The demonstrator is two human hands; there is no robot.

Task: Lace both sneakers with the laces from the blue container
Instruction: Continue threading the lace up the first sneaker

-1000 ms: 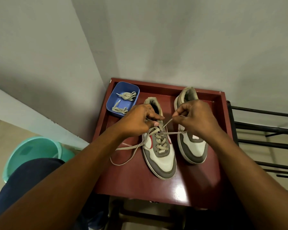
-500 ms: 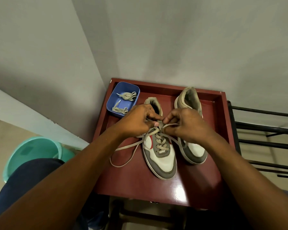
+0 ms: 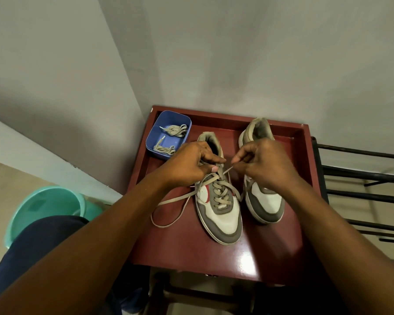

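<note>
Sneakers (image 3: 223, 221) stood as a pair on a dark red table (image 3: 191, 251) with a raised rim, pushed into a corner of grey walls (image 3: 237, 53). On the floor to the table's left was a teal bucket (image 3: 43, 205), partly hidden behind a knee (image 3: 37, 244) in dark blue cloth. To the table's right ran the black bars of a metal rack (image 3: 359, 176).

Both shoes were grey and white and sat near the middle of the table, toes toward the person, close together but apart. The left sneaker (image 3: 225, 226) carried crossed lacing up most of its front. The right sneaker (image 3: 268, 201) had its upper part hidden under a hand.

The left hand (image 3: 187, 165) was over the left sneaker's upper eyelets, fingers curled, thumb and forefinger pinching the lace (image 3: 166, 202) there. The right hand (image 3: 264, 162), above the right sneaker's tongue, also had its fingers curled. It pinched a thin end of the same lace, which ran straight down to the left sneaker's eyelets. The lace's other end trailed off to the left of that shoe in a loose loop on the table.

A blue container (image 3: 152, 137) sat in the table's far left corner, just beside the left sneaker's heel. It held two bundled spare laces (image 3: 175, 130).
</note>
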